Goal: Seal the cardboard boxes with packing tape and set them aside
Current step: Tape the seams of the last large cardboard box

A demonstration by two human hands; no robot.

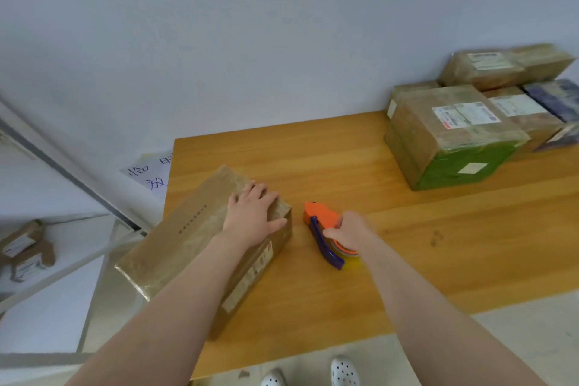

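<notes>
Head view, looking down at the wooden table (360,160).

Left hand (250,216): palm down, flat on the top face of the long cardboard box (188,235), at the box's far end. Fingers are straight and slightly spread, tips pointing toward 1 o'clock, and the thumb lies along the box's right top edge. It presses and does not grip. The forearm enters from 7 o'clock and crosses over the box's top.

Right hand (347,229): fingers curled round the tape dispenser (319,213), thumb pointing toward 9 o'clock across its side. The grip is closed on the dispenser body over the tape roll. The forearm enters from 5 o'clock, nearly straight.

Long cardboard box: lies on the table's left edge, its long axis running from 7 to 1 o'clock and its near-left corner overhanging the edge. The top looks glossy; a label runs along the right side face.

Tape dispenser: orange body with a purple handle, just beside the box at its 3 o'clock, not touching it. It is low at the table surface; cannot tell whether it rests on the table or is slightly lifted.

Stack of boxes (454,135): at 2 o'clock on the far right of the table, well apart from both hands; labels face up, and one box has a green lower part.

Other: paper sheet (150,172) with handwriting at 10 o'clock beyond the table edge, and white shoes (344,371) at 6 o'clock.
</notes>
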